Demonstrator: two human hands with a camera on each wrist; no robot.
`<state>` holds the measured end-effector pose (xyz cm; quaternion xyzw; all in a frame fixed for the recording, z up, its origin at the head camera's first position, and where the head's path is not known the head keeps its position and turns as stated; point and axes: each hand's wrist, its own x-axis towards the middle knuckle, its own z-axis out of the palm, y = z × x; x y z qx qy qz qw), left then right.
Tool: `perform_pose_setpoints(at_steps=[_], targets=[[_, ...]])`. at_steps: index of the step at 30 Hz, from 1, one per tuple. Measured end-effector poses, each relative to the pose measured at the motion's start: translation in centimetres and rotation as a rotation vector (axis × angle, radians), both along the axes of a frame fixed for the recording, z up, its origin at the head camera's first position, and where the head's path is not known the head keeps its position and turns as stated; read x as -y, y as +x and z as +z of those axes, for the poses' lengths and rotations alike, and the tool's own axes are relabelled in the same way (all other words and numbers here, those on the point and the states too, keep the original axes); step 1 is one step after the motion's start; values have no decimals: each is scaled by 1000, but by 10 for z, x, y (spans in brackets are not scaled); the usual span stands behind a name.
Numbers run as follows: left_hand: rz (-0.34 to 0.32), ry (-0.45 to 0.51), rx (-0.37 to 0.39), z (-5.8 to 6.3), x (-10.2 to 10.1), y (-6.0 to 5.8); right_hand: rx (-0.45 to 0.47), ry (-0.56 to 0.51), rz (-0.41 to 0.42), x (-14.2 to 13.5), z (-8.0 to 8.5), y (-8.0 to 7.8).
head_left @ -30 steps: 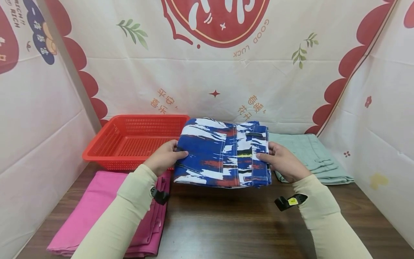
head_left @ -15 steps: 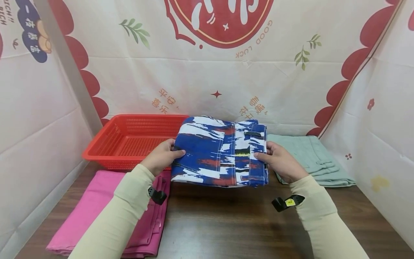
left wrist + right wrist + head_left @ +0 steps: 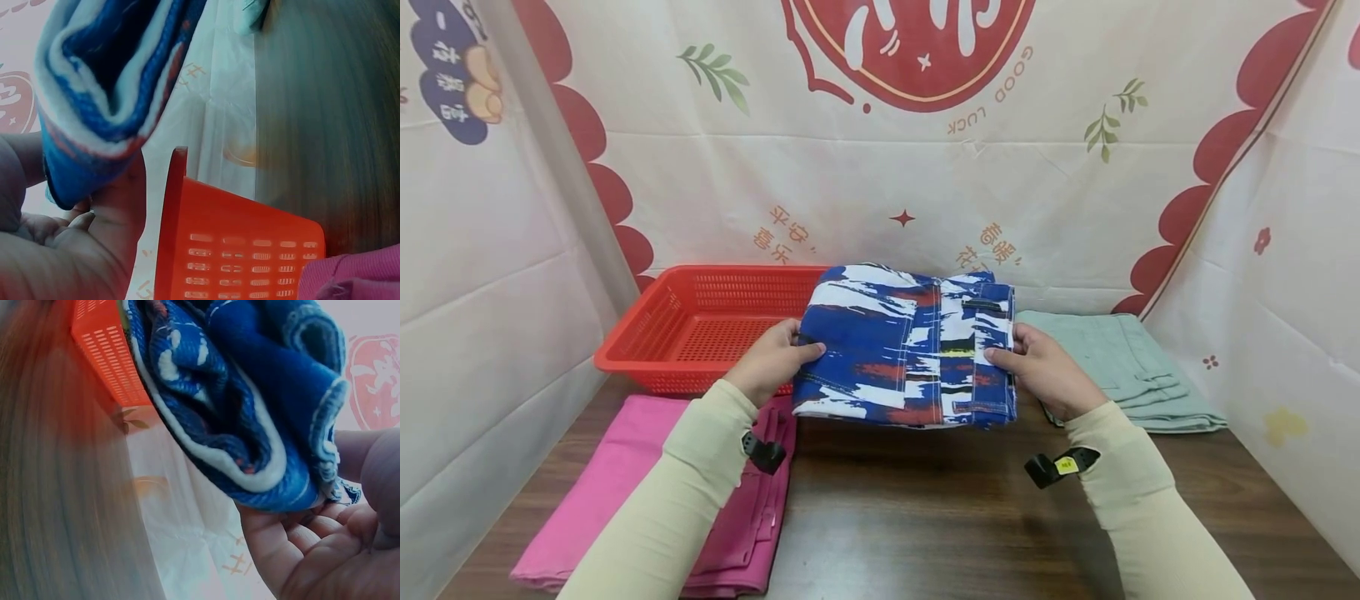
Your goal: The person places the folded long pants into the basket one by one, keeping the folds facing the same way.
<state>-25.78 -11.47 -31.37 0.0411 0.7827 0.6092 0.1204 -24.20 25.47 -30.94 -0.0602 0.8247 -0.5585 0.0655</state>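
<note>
Between my two hands hangs a folded pair of patterned trousers (image 3: 902,350), blue with white, red and black streaks, showing stitched seams, a waistband and belt loops. My left hand (image 3: 775,360) pinches the left edge, thumb on top and fingers underneath. At the waistband end my right hand (image 3: 1051,368) grips the other edge the same way. Both wrist views show thick folded layers of the trousers (image 3: 94,125) from the side, held up off the table. The trousers overlap the right end of a red plastic basket (image 3: 662,367) in the head view.
The red basket has perforated walls and stands at the back left. A folded pink garment (image 3: 617,475) lies in front of it on the brown wooden table (image 3: 910,517). Folded pale green trousers (image 3: 1120,367) lie at the right. Printed white cloth (image 3: 850,183) encloses the back and sides.
Both hands have shifted slightly left with the trousers, which now overlap a little more of the basket. The grip of each hand stays the same.
</note>
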Motion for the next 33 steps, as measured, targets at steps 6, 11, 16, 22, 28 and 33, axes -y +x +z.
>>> perform_pose_setpoints(at_steps=[6, 11, 16, 22, 28, 33], targets=[[9, 6, -2, 1, 0, 1, -24, 13, 5, 0, 1, 0], [10, 28, 2, 2, 1, 0, -40, 7, 13, 2, 4, 1], [-3, 32, 0, 2, 2, -1, -40, 6, 11, 2, 6, 1], [-10, 22, -5, 2, 3, -2, -43, 11, 13, 2, 6, 1], [-17, 13, -14, 2, 7, -3, -39, 25, 10, 6, 6, 1], [-19, 2, -19, 2, 10, -3, -33, 12, 14, 8, 5, 2]])
